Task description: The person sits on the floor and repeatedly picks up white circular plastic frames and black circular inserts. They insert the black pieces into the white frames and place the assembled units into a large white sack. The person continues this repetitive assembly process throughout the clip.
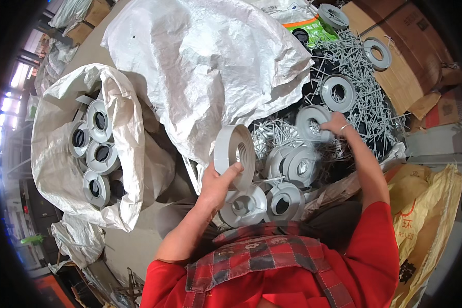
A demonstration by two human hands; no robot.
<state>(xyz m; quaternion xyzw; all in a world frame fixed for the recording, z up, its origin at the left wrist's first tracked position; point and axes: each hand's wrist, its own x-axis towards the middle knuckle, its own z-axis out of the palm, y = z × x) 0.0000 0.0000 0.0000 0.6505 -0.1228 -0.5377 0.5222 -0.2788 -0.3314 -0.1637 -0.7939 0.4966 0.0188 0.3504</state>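
Note:
My left hand [218, 186] grips a grey plastic flanged ring [234, 153], held on edge in front of my lap. My right hand [335, 124] reaches further out and closes its fingers on another grey ring [311, 120] that lies on a heap of thin grey rods [367, 100]. Several more grey rings [285, 182] are piled between my two hands, just beyond my red plaid apron [264, 262].
An open white woven sack [56, 149] at the left holds several grey rings [98, 149]. A large crumpled white sack [205, 66] lies ahead. Loose rings [338, 92] rest on the rods, cardboard [400, 56] at the upper right, a yellow sack [426, 215] at my right.

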